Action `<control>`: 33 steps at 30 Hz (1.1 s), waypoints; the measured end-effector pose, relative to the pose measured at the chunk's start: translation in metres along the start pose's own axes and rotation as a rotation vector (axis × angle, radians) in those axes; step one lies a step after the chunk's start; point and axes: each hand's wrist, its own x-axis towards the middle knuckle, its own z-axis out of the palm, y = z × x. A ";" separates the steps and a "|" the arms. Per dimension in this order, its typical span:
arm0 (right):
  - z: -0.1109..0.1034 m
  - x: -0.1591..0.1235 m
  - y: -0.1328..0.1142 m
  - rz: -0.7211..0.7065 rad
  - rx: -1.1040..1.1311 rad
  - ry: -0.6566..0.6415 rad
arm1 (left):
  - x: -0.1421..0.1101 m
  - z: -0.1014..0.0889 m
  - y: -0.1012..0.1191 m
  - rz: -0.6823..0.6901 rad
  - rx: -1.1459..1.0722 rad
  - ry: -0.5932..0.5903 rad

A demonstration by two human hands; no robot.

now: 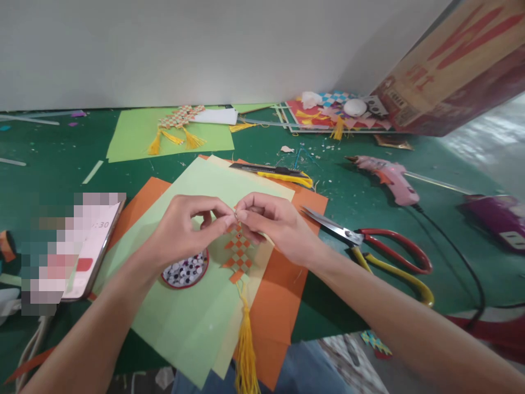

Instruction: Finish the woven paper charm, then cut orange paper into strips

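Both hands meet over a pale green paper sheet (180,334). Between them hangs a woven paper fish (240,254) in orange and cream checks, with a long yellow tassel (246,350) dangling from its lower end past the table edge. My left hand (197,221) pinches a small metal-looking ring at the top of the fish. The fingertips of my right hand (274,219) are closed at the same spot, touching the ring; some of its fingers are hidden behind the fish. Just below my left hand sits a round red-rimmed dish (186,271) of googly eyes.
Red-and-yellow-handled scissors (369,246), a pink glue gun (388,178) with a cord and a yellow box cutter (274,174) lie around the papers. A phone (86,257) is at left. More woven fish (180,117) lie at the back, near a cardboard box (443,82).
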 end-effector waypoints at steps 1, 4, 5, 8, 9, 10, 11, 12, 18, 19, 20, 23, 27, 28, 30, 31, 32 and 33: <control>0.000 0.000 0.000 0.004 0.005 -0.001 | 0.000 0.000 0.000 0.000 0.001 0.001; -0.001 0.000 0.000 0.013 0.017 -0.001 | 0.000 0.000 0.000 -0.005 0.009 0.004; -0.001 0.000 0.000 0.014 0.020 -0.001 | 0.000 0.001 0.000 -0.004 0.011 0.006; -0.002 0.000 0.001 0.014 0.022 0.000 | 0.000 0.001 0.000 0.000 0.013 0.009; -0.002 0.000 0.001 0.014 0.019 0.001 | 0.000 0.001 0.001 0.001 0.013 0.010; -0.002 -0.001 0.002 0.014 0.015 0.001 | 0.000 0.001 0.001 0.000 0.014 0.013; -0.002 -0.001 0.002 0.013 0.010 0.003 | 0.000 0.001 0.001 -0.003 0.015 0.014; -0.002 -0.001 0.002 0.011 0.005 0.004 | 0.000 0.001 0.001 -0.004 0.016 0.017; 0.001 -0.001 0.004 -0.001 -0.020 0.036 | 0.001 0.001 0.000 -0.006 0.001 0.008; 0.001 -0.001 0.004 -0.001 -0.017 0.036 | 0.001 0.001 0.000 -0.007 -0.001 0.007; 0.001 -0.001 0.004 -0.001 -0.015 0.033 | 0.001 0.001 0.000 -0.008 -0.003 0.007; 0.001 -0.001 0.004 -0.002 -0.015 0.025 | 0.001 0.001 -0.001 -0.017 -0.006 0.002; 0.001 -0.001 0.004 0.000 -0.002 0.015 | 0.001 0.000 -0.002 -0.016 -0.007 -0.002; 0.001 -0.001 0.004 0.004 0.008 0.012 | 0.000 0.000 -0.002 -0.015 -0.006 -0.002; 0.001 -0.001 0.003 0.019 0.031 0.011 | 0.001 0.000 -0.003 -0.011 -0.006 -0.001; 0.001 -0.001 0.003 0.024 0.040 0.011 | 0.001 0.000 -0.003 -0.010 -0.009 0.000; 0.001 -0.001 0.003 0.029 0.047 0.007 | 0.001 0.000 -0.003 -0.008 -0.012 0.001; 0.002 0.000 0.003 0.033 0.051 0.004 | 0.001 0.000 -0.003 -0.003 -0.016 0.003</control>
